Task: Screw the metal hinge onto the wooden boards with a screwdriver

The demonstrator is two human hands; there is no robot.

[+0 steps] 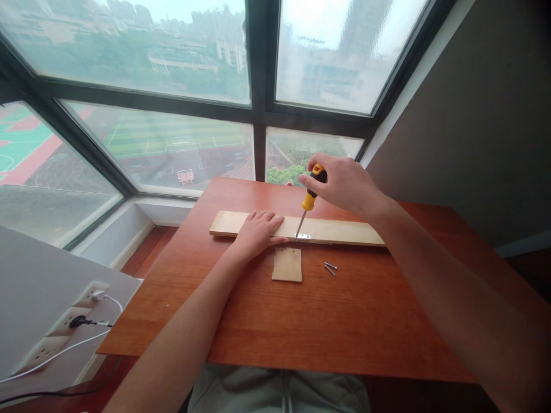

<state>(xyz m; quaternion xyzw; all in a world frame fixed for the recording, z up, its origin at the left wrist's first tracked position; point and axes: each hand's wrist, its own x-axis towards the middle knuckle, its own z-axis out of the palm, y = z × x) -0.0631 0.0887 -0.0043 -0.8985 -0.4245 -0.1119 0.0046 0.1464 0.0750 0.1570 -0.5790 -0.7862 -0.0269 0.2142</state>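
Note:
My right hand (340,180) grips the yellow and black handle of a screwdriver (309,201), which leans with its tip down. That tip meets a small metal bracket (303,236) at the near edge of a long pale wooden board (340,229). My left hand (260,234) lies flat on the board, left of the bracket, fingers stretched out. Just in front of the board is a square piece of tan sheet (287,265). To its right, a few screws (330,268) lie loose on the table. Whether a screw sits under the tip is too small to tell.
The reddish-brown wooden table (275,332) reaches up to large windows with dark frames (258,86). A grey wall (465,115) rises on the right. Low on the left, wall sockets (69,322) hold plugs with white and black cables close to the table's corner.

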